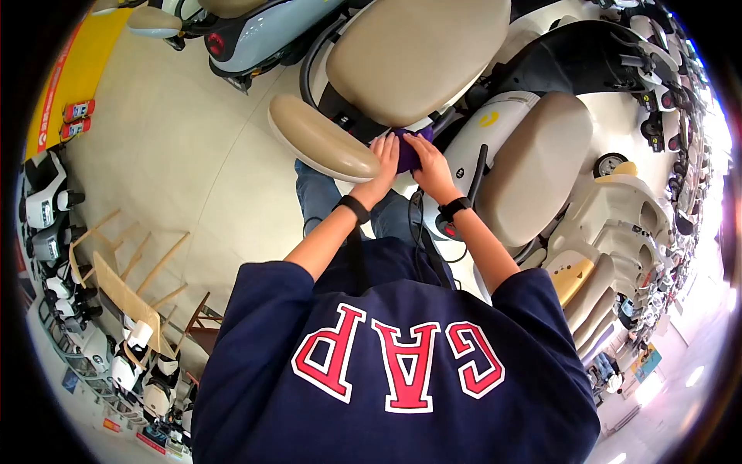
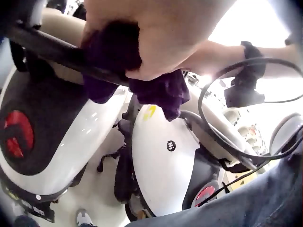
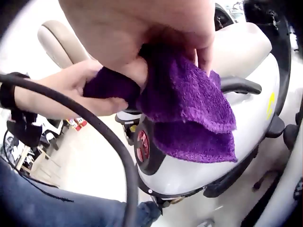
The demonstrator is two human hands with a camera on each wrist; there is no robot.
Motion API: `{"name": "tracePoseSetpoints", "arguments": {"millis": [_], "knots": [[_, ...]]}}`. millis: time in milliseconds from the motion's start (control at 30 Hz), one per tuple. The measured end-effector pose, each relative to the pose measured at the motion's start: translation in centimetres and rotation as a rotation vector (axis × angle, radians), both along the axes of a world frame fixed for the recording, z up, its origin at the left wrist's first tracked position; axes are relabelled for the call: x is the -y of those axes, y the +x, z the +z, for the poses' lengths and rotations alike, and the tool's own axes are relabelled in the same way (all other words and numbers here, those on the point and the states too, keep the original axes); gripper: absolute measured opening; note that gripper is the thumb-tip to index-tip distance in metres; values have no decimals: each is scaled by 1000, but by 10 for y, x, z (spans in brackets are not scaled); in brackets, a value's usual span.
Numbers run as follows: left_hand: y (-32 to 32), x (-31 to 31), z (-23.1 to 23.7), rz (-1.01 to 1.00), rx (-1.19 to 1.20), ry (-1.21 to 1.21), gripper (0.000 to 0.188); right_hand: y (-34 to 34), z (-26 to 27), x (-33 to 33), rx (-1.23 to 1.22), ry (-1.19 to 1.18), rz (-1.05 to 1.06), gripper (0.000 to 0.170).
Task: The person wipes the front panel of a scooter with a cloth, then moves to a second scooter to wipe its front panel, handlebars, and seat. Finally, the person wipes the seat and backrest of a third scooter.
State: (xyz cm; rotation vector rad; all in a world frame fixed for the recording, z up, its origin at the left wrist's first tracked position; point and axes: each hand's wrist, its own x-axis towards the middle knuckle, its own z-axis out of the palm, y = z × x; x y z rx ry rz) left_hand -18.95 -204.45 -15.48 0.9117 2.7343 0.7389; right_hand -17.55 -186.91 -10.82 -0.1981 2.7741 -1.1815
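Note:
A purple towel (image 3: pixel 189 99) is wrapped over the black grab rail (image 2: pixel 52 49) at the back of a white scooter (image 3: pixel 203 170), just behind its beige seat (image 1: pixel 417 58). My left hand (image 1: pixel 380 164) grips the towel around the rail, fingers over the top and thumb below. Close beside it, my right hand (image 1: pixel 434 168) holds another part of the same towel, whose loose folded end hangs down below the palm in the right wrist view. The rail under the towel is hidden.
A beige backrest pad (image 1: pixel 321 139) juts out by my left hand. Another white scooter with a beige seat (image 1: pixel 537 166) stands close on the right. A light-blue scooter (image 1: pixel 267 35) is at upper left. A black cable (image 2: pixel 208 113) loops near the wrists.

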Motion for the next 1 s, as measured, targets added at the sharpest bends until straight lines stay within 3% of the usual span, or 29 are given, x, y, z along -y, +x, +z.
{"name": "tracePoseSetpoints", "arguments": {"millis": [100,267,467,600,667,800,1000], "knots": [[1,1,32,12,121,151,92,2,14,-10,79,-139,-106,66],[-6,-46,50,-66,119,275,89,14,21,-49,130,-306,-345,64],[-20,-103,49,-1,126,261,91,-15,4,-93,-73,-108,-619,61],[-24,-102,18,-46,152,58,99,-51,-75,-125,-76,-2,-750,60],[-22,-94,-5,-55,216,-15,104,-62,-99,-123,39,41,-568,58],[-28,-86,-4,-152,181,-16,114,-69,-110,-107,131,219,-458,65],[-30,-89,-4,-174,227,-78,120,-79,-73,-113,272,593,-158,55]]}}
